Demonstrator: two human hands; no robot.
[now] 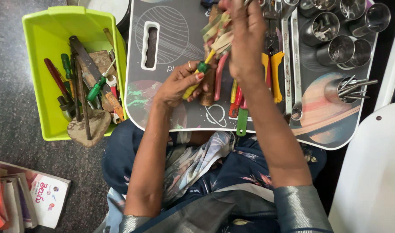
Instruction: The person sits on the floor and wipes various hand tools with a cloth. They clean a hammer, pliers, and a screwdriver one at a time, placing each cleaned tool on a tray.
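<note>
My left hand (pixel 179 83) grips a screwdriver (pixel 198 74) with a yellow and green handle, its shaft pointing up into a patterned cloth (pixel 217 31). My right hand (pixel 245 36) is closed around that cloth and presses it on the shaft. Both hands are over a lap tray (pixel 163 39) printed with planets. Under my hands lie pliers with red and yellow grips (pixel 273 73), more coloured tool handles (pixel 237 105) and long spanners (pixel 291 64).
A lime-green plastic bin (pixel 46 64) at the left holds screwdrivers, a trowel and several rusty tools. Several steel cups (pixel 342 30) with small metal parts stand at the tray's right. Books (pixel 31 196) lie on the floor at lower left. A white surface (pixel 374 172) is at right.
</note>
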